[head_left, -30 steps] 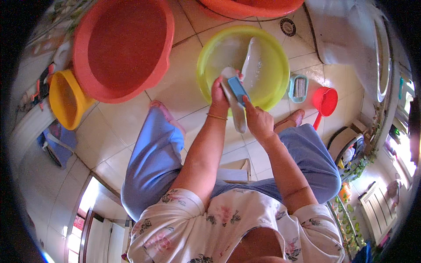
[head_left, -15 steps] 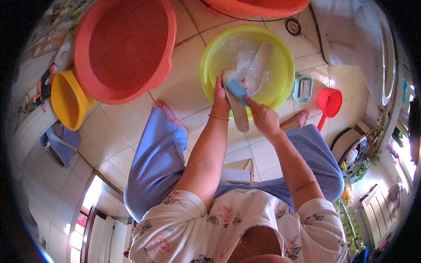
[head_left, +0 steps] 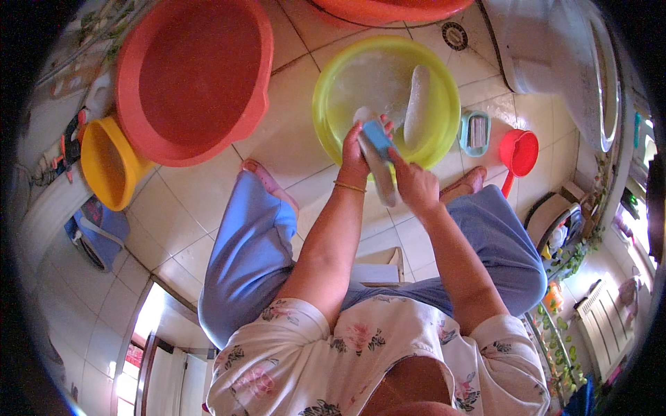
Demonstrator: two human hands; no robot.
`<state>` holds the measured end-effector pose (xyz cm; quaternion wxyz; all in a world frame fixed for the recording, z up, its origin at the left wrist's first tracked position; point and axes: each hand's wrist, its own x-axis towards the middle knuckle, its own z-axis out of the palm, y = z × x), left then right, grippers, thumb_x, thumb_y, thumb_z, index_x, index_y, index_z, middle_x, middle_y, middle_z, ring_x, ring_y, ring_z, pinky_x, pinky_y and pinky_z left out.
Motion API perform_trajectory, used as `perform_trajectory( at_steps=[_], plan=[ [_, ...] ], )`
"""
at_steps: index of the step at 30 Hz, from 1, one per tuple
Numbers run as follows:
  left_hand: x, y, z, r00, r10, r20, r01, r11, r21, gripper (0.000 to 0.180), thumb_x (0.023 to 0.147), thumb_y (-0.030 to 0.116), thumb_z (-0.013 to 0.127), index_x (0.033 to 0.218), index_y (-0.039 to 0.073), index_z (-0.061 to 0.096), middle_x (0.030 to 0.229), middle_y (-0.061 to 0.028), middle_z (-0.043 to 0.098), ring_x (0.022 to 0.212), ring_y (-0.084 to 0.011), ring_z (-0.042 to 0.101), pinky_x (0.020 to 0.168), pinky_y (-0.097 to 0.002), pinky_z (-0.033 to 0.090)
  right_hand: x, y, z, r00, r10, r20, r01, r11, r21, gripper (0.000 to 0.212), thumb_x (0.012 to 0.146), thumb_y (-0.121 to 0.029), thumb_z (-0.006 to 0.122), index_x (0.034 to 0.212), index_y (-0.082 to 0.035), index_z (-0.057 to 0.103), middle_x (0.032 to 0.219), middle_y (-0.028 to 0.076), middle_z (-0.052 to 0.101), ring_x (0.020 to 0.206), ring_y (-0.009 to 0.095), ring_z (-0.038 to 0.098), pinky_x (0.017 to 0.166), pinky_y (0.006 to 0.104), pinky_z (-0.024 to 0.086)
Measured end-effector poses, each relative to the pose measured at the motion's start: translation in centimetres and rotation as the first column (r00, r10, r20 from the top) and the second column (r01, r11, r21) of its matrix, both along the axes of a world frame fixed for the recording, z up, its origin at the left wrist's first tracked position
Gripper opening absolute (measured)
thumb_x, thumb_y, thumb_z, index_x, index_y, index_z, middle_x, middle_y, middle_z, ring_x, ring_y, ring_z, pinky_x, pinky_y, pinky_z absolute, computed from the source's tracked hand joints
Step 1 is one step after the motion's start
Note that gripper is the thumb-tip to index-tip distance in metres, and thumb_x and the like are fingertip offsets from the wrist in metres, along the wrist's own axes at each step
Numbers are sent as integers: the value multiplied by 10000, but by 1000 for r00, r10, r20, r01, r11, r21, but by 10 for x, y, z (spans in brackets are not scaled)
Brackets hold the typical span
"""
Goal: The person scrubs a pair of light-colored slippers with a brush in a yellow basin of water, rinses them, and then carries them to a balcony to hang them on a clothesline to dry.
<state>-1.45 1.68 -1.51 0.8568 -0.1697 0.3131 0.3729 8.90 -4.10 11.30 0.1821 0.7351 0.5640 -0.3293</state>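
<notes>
My left hand (head_left: 354, 151) is closed round a pale, narrow insole (head_left: 384, 183), fingertips showing past its right edge. The insole slants, its far end over the green basin (head_left: 325, 83) and its near end reaching past the basin's near rim toward me. My right hand (head_left: 417, 190) is closed on the near end of a blue brush (head_left: 376, 138), forefinger pointing along it; how my other fingers wrap, I cannot tell. The brush lies along the insole's upper face, touching it by the look of it. A second insole (head_left: 416, 104) lies in the right part of the basin. Just right of the basin sits a soap dish (head_left: 465, 141), with a red dipper (head_left: 519, 152) beyond it. To my left stand a large red tub (head_left: 126, 97) and a yellow bucket (head_left: 105, 161).
</notes>
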Motion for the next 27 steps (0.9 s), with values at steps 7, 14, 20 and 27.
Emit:
perform_trajectory(
  at_steps=[7, 14, 20, 27],
  plan=[
    [21, 0, 9, 995, 67, 77, -78, 986, 151, 481, 813, 276, 517, 1215, 29, 422, 1147, -127, 529, 1038, -293, 516, 917, -417, 409, 57, 51, -74, 934, -347, -82, 355, 924, 140, 383, 872, -289, 450, 1253, -246, 431, 850, 222, 622, 800, 363, 615, 677, 470, 484],
    [14, 21, 30, 948, 264, -177, -216, 944, 251, 417, 888, 176, 480, 1278, 104, 350, 1210, -79, 472, 1117, -282, 450, 968, -442, 359, 28, -9, -3, 696, -642, -320, 713, 671, 206, 462, 771, -319, 642, 1136, -69, 509, 770, 205, 622, 727, 336, 620, 625, 391, 480],
    [31, 20, 41, 910, 358, -208, -278, 901, 331, 420, 908, 257, 450, 1271, 80, 334, 1216, -102, 451, 1108, -255, 449, 971, -426, 345, -26, 18, -17, 128, -722, -680, 973, 225, -56, 295, 832, -292, 595, 989, -52, 524, 641, 47, 569, 395, 100, 412, 335, 264, 319],
    [10, 14, 55, 740, 26, -672, 454, 717, 529, 373, 699, 24, 502, 1068, -1, 554, 971, -82, 604, 924, -189, 561, 835, -298, 437, 22, 62, -59, -181, -632, -753, 978, -36, -205, 178, 789, -155, 587, 895, -74, 469, 651, 18, 469, 403, 104, 385, 324, 257, 306]
  ],
)
